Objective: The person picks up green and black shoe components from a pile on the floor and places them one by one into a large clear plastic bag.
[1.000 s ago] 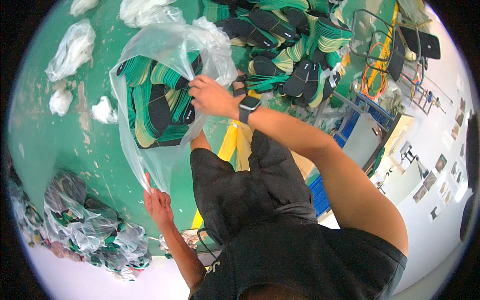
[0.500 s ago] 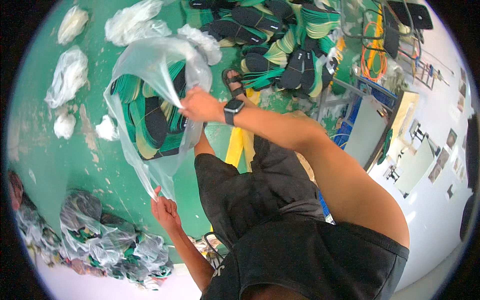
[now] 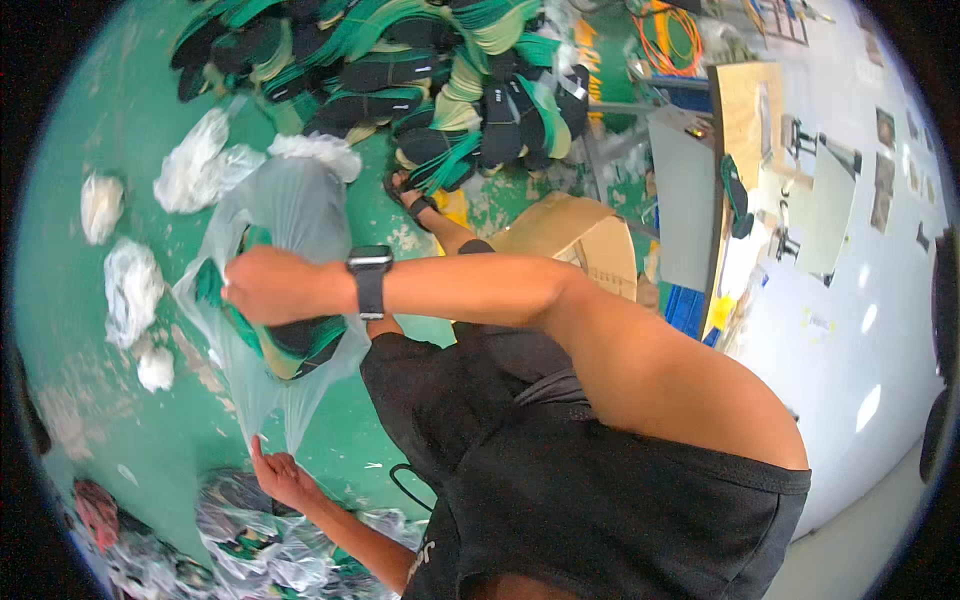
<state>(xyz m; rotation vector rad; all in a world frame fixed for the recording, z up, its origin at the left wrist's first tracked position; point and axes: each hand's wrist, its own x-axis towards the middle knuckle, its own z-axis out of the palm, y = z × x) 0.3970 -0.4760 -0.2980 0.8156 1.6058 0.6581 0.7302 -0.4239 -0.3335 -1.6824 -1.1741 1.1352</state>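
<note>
A clear plastic bag holding green and black flip-flops is stretched over the green floor. My right hand, with a black smartwatch on its wrist, is closed on the bag's middle around the flip-flops. My left hand pinches the thin lower end of the bag, low in the view. My black shorts and shirt fill the lower right.
A big heap of green and black flip-flops lies at the top. Crumpled white bags dot the floor at left. Filled bags pile up at the bottom left. A cardboard box, a grey table and orange cable are at right.
My right hand has shifted from the bag's mouth to its middle, bunching the plastic round the flip-flops. The view has swung, so the heap now sits higher. My left hand keeps its hold.
</note>
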